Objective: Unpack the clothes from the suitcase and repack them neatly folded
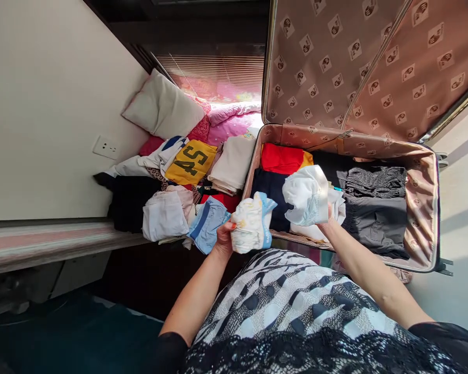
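My left hand [225, 236] grips a pair of white underpants [249, 224] with a faint print and a blue waistband. In my right hand [328, 218] is a white, bunched piece of clothing [304, 195], held up over the suitcase; its exact kind I cannot make out, and most of those fingers are hidden behind it. The open suitcase [425, 208] holds a folded red garment [283, 158], a navy garment [271, 189], dark grey folded clothes [378, 223] and a speckled black piece [376, 181]. Just left of my left hand lie light blue underpants [210, 226].
Piles of folded clothes lie left of the suitcase: a yellow shirt [192, 161], cream garments [234, 163], white ones [166, 215] and black ones [134, 202]. A white pillow [166, 106] leans behind. The suitcase lid [327, 67] stands raised. A wall socket [106, 148] is at left.
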`<state>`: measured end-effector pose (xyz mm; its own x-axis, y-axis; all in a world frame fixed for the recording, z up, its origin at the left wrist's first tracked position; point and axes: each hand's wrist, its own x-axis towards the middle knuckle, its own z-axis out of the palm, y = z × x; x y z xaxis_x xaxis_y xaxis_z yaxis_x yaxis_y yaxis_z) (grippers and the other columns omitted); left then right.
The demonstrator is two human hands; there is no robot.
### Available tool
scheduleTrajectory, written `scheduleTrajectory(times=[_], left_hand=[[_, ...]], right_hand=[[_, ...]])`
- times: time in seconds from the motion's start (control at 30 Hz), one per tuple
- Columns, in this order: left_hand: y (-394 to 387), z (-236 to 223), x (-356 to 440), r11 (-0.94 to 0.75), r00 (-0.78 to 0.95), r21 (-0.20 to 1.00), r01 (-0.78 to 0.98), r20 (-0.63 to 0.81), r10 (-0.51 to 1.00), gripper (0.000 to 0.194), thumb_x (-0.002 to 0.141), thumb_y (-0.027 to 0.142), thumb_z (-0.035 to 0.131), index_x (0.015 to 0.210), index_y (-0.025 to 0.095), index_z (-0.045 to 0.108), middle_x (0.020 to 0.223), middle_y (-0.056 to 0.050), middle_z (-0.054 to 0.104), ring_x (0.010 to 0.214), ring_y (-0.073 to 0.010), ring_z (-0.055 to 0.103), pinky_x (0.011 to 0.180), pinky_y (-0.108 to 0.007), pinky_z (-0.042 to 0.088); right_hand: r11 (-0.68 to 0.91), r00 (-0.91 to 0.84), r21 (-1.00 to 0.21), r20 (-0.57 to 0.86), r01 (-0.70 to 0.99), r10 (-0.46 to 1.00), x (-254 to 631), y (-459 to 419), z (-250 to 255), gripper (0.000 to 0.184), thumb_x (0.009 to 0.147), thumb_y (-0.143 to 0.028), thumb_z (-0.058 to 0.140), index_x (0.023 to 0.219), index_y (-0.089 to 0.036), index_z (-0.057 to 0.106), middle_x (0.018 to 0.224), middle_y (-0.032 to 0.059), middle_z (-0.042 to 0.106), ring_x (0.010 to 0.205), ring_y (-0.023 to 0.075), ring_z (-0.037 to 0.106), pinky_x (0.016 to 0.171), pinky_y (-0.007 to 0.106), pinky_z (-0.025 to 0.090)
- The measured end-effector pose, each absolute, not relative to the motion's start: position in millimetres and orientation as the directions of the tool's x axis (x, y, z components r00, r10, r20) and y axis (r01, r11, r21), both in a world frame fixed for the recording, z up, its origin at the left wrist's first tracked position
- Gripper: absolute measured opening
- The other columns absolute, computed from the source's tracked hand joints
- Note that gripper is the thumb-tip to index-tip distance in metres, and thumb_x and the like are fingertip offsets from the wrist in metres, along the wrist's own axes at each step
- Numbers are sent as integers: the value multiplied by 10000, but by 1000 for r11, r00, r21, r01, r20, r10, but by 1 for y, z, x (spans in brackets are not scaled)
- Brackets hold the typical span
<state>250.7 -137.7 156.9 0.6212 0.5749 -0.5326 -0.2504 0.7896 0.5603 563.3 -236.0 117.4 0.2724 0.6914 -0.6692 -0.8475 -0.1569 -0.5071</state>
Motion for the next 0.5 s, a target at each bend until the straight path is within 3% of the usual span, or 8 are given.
scheduleTrajectory(times=[0.13, 0.33, 0.5], left_hand=[[-137, 157, 249, 826, 591, 517, -226, -601, 538, 788, 511, 307, 761, 1278, 126, 740, 1080, -149, 827, 1218, -464, 736, 1091, -610, 575], [-136, 155, 259, 863, 623, 475, -173, -626, 469, 759, 500, 284, 763, 1237, 101, 754, 1051, -160, 827, 1152, -463, 762, 1061, -611, 594], [-134, 150, 253, 876, 591, 456, -155, -668, 452, 683, 513, 308, 789, 1171, 129, 775, 1028, -141, 832, 1122, -448, 773, 1038, -603, 608]], right_hand=[[-121, 273, -465, -689, -877, 671, 562, -208, 107, 203, 772, -481, 681, 813, -283, 658, 875, 87, 783, 1107, 329, 756, 996, 480, 600], [-136, 305, -528, -661, -838, 686, 579, -187, 99, 304, 814, -586, 658, 868, -288, 697, 762, 73, 748, 1000, 316, 765, 890, 463, 611], [91, 452, -586, -507, -805, 734, 599, -165, 116, 354, 739, -572, 700, 991, -330, 758, 901, 69, 792, 1099, 327, 749, 1002, 515, 586]])
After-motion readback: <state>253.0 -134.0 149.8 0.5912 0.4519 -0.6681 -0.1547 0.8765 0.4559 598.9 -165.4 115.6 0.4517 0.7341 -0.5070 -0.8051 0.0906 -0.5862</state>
